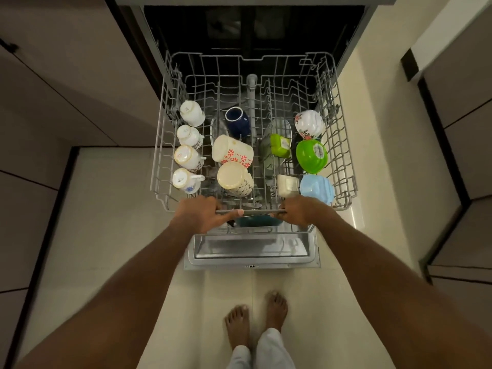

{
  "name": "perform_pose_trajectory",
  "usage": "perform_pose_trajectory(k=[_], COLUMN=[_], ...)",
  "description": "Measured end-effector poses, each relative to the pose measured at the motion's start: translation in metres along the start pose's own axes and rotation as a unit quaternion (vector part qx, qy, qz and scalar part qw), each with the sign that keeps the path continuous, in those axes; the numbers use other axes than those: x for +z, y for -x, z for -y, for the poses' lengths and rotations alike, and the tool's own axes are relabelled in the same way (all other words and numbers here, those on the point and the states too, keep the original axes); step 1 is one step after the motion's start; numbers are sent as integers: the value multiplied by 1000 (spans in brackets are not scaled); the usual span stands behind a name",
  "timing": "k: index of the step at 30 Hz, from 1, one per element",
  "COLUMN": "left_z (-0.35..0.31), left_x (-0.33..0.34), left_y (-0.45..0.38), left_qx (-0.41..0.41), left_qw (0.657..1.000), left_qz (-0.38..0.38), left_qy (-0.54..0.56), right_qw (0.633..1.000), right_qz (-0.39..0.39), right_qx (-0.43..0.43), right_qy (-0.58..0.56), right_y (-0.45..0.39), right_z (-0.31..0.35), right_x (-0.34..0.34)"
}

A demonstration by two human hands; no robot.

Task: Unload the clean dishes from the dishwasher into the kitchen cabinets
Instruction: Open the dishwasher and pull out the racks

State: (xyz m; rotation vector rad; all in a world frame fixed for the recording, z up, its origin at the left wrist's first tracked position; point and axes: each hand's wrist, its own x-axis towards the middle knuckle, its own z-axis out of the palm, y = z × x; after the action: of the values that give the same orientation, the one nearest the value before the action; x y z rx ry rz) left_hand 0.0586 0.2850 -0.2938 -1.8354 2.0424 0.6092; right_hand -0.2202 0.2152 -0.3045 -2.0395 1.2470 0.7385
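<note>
I'm standing barefoot in a home kitchen: my bare feet (257,315) are on pale floor tiles (106,209), and plain flat-fronted cabinets (40,89) close in on both sides of a narrow aisle. Right in front of me a built-in dishwasher (253,251) is open under the counter, its wire rack (165,145) holding everyday household crockery. There are floral teacups (188,155), patterned mugs (232,151), a green plastic bowl (311,155) and small plastic containers (316,188).
</note>
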Motion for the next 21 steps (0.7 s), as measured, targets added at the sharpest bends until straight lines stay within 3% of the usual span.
perform_pose_trajectory(k=[9, 16, 21], left_z=[-3, -14, -16], left_x=[19, 26, 30], left_y=[-3, 10, 23], left_qx=[-5, -51, -68], left_qw=[998, 984, 976], left_qz=[-64, -158, -208], left_qy=[-26, -69, -5], right_qw=[998, 973, 953], right_qz=[-58, -227, -300], right_qx=[-6, 8, 3], right_qy=[27, 50, 36], right_y=[-7, 6, 23], right_z=[-9, -6, 3], right_x=[15, 29, 28])
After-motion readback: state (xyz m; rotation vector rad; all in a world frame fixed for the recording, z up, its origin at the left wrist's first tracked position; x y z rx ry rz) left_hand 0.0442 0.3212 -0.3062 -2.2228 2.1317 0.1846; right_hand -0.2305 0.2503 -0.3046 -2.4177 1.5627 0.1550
